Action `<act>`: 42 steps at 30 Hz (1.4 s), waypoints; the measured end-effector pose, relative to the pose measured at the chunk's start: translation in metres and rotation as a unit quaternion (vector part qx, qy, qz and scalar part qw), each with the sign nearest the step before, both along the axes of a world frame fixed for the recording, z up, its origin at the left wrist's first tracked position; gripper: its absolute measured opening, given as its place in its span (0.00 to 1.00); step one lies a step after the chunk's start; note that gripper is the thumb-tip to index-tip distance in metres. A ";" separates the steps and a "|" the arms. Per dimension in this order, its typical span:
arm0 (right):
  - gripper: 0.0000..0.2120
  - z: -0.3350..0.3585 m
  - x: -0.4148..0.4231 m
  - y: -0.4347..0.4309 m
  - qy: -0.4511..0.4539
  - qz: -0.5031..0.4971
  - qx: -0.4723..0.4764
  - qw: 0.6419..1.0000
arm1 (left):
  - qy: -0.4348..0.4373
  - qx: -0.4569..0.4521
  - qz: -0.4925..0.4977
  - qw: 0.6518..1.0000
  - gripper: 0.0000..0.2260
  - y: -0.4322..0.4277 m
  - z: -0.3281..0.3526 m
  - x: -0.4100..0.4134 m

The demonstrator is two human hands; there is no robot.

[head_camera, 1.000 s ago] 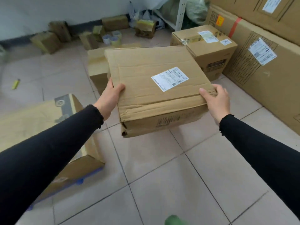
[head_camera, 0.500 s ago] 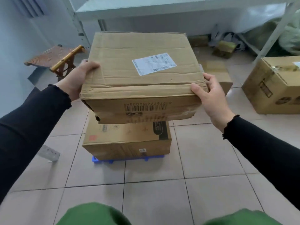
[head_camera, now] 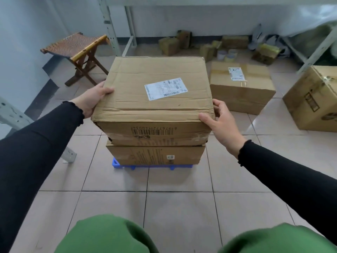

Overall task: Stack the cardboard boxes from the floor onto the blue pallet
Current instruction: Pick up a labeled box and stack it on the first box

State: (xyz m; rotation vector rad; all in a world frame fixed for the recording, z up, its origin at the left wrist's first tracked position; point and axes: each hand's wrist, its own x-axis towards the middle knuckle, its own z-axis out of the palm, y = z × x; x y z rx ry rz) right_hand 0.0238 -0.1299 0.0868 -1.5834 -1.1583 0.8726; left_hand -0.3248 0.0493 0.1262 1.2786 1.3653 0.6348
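A large cardboard box (head_camera: 155,99) with a white shipping label rests on a lower cardboard box (head_camera: 155,154), which sits on the blue pallet (head_camera: 116,164). My left hand (head_camera: 91,101) grips the top box's left edge, thumb on its top face. My right hand (head_camera: 222,121) holds its front right corner, thumb on top and fingers down the side. Only the pallet's front rim shows under the stack.
Two more cardboard boxes stand on the tiled floor at right: one with a label (head_camera: 240,88) and one at the frame edge (head_camera: 315,99). A wooden folding stool (head_camera: 78,50) stands at back left. Small packages and tape rolls (head_camera: 226,55) lie by the far wall. Metal shelf legs stand around.
I have turned from the floor boxes to the pallet, carried the labelled box over and lowered it onto the box on the pallet. Both hands still hold it.
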 end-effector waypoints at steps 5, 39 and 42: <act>0.29 -0.009 0.001 -0.004 -0.022 -0.001 -0.014 1.000 | 0.013 0.004 -0.006 1.000 0.22 0.000 -0.005 0.001; 0.32 0.015 0.246 -0.021 -0.449 -0.073 -0.158 0.876 | 0.353 0.381 -0.361 0.775 0.30 -0.038 0.034 0.377; 0.31 0.009 0.299 -0.042 -0.453 -0.089 -0.181 0.869 | 0.344 0.360 -0.375 0.782 0.30 -0.047 0.017 0.431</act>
